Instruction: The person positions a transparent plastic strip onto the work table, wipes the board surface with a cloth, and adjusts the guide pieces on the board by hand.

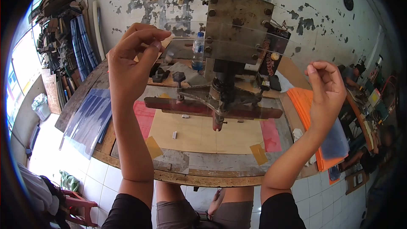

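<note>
Clear sheet, edges held above the table

Text legibility: no words, brands or numbers readable. Label on the clear plastic bottle, far side of the desk, left of the press column: printing present, too small and blurred to resolve. Dark round object high on the far wall, right: face too dark to read; no marks made out.
</note>
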Tool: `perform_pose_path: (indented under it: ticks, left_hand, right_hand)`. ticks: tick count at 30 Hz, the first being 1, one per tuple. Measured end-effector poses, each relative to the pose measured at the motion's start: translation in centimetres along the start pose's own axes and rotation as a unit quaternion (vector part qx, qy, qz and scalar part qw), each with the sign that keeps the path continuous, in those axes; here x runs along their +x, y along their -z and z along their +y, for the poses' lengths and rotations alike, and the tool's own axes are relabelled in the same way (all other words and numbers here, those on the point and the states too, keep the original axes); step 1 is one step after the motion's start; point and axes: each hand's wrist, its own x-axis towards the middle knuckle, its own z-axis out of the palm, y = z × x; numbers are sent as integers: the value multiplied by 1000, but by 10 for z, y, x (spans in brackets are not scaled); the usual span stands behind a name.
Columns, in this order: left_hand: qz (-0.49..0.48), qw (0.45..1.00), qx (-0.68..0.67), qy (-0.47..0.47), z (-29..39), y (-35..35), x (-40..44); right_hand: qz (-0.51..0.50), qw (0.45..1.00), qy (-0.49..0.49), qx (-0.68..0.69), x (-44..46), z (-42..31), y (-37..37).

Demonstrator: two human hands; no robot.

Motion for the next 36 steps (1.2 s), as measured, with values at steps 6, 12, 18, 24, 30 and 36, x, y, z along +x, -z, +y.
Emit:
perform_pose_path:
  ticks: [6,12,18,24,30,36]
  left_hand:
    - [7,1000,-1,10,2,0,0]
    - [5,1000,9,11,-1,0,0]
    - [-1,999,28,20,3,1,0]
    - [0,999,40,24,7,0,0]
    - [-1,998,57,17,6,1,0]
    - [2,998,53,19,5,0,0]
  right_hand:
    - [-4,1000,-7,-1,1,2,-1]
    - [-7,1000,-5,-5,1,1,-1]
    - [-5,1000,-4,-5,0,-2,-3]
    - [-6,1000,6,-9,-1,-4,-4]
    - [-11,1000,12,-9,-1,-4,-5]
    - [-22,1000,11,1,-3,-8,-6]
